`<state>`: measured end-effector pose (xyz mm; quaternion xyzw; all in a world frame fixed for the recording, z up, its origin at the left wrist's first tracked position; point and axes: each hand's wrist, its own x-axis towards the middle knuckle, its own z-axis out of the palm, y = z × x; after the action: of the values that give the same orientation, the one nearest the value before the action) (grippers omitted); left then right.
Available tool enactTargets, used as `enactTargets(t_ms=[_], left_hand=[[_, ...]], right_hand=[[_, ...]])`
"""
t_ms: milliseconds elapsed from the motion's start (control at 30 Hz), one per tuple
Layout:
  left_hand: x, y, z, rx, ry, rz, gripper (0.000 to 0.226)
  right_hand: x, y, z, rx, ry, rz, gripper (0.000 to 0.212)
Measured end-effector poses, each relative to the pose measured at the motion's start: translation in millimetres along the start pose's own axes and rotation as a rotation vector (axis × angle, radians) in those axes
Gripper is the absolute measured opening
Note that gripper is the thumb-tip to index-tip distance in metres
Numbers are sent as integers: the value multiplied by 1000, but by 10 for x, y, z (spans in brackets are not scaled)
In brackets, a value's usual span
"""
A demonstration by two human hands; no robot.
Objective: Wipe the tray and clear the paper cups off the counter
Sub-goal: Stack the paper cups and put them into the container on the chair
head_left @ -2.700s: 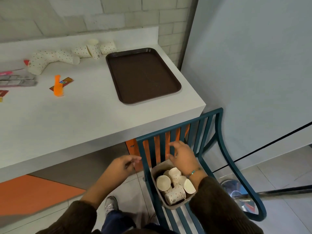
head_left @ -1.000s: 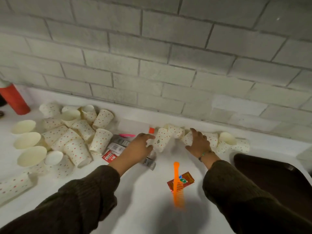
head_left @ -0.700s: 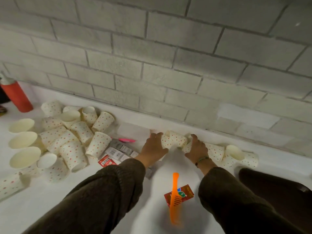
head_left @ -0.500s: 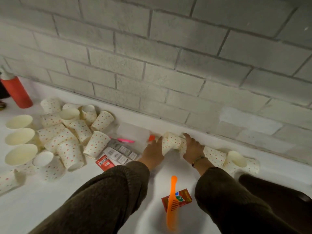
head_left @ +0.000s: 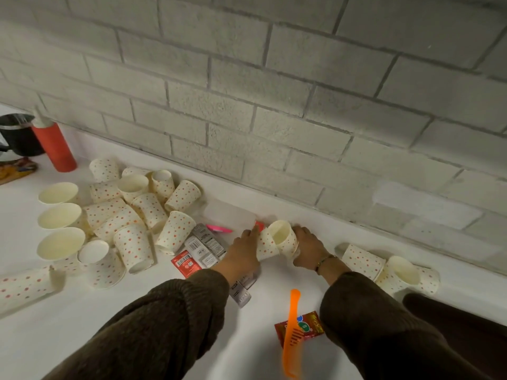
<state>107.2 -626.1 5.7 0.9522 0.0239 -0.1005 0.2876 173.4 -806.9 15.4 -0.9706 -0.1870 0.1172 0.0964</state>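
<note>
On the white counter near the brick wall, my left hand and my right hand hold a small bunch of dotted paper cups between them, gripping it from either side. A big heap of dotted paper cups lies to the left, some upright, some tipped over. More cups lie on their sides to the right. The dark brown tray shows only as a corner at the lower right, partly behind my right sleeve.
An orange comb lies over a red sachet near my right arm. Grey and red packets and a pink item sit beside my left hand. A red bottle and a black pot stand far left.
I turned from the chair with the cup-filled bin to the counter. Both hands reached the cups by the wall and closed in on them, bunching them together.
</note>
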Motion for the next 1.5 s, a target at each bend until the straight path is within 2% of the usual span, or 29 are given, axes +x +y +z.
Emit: enactTargets(t_ms=[67,167,300,400,500,567,633,700,767,900,1000,1100,1167,1300,1400,1500], left_hand=[[-49,-17,-29,-23,13,13,108],[-159,-72,-103,-91,76,58,99],[-465,-147,-289,-168,145,153,83],[-798,-239,-397,-269,197,166,76],[-1143,-313,-522,-574,279,88,65],[-1333,-292,-611,-815,353,41,68],[-1473,-206,-699,-968,415,65,72],[-1607,-76,-788,-1065,405,123,73],[-1691,36,-820,-1082,370,169,73],[-1850,29,-878,-1158,401,133,77],[-1900,-29,-898,-1176,399,172,77],[-1900,-41,-796,-1094,320,179,75],[-1905,-62,-699,-983,296,155,71],[-1902,-202,-601,-912,285,111,70],[-1857,-259,-595,-845,238,88,73],[-1827,-330,-660,-859,163,72,87]], right_hand=[[-27,-97,-25,150,35,3,79],[-92,-239,-110,301,83,-5,65],[-372,-458,-244,391,142,-35,57],[-724,-625,-258,547,224,41,59],[-1107,-802,-214,752,321,118,57],[-1328,-939,-131,856,327,135,54],[-1505,-1080,-37,930,293,122,53],[-1639,-1221,42,969,265,89,62],[-1707,-1311,76,941,257,77,72],[-1758,-1408,114,869,273,42,64],[-1766,-1467,162,800,217,27,64],[-1750,-1592,207,771,158,4,63],[-1742,-1703,203,846,142,-21,65],[-1725,-1876,169,1037,203,-70,79],[-1705,-1958,175,1070,284,-88,91],[-1684,-1946,188,1054,351,-79,90]])
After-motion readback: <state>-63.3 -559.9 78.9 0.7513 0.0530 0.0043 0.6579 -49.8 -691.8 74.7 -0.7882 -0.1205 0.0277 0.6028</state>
